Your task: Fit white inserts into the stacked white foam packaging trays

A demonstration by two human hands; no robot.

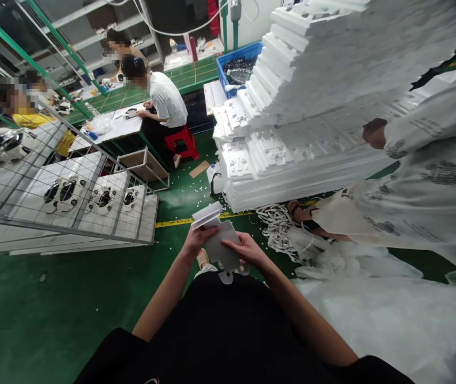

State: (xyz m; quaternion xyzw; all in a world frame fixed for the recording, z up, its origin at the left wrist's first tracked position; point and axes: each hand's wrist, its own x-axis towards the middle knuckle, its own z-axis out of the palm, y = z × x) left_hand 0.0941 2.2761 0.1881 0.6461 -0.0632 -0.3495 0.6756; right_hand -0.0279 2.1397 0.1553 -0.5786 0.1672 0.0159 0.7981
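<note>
In front of my waist I hold a thin white foam sheet with rounded cut-out tabs along its lower edge. My left hand is closed on its left side, thumb on top. A white strip-like foam piece juts out above that hand; whether it is joined to the sheet, I cannot tell. My right hand grips the sheet's right edge, with the thumb over the face and the fingers hidden underneath.
Tall stacks of white foam packing trays rise ahead on the right, a person in a patterned white garment beside them. Foam strips litter the floor. A wire-mesh rack stands left. A seated co-worker is at a table.
</note>
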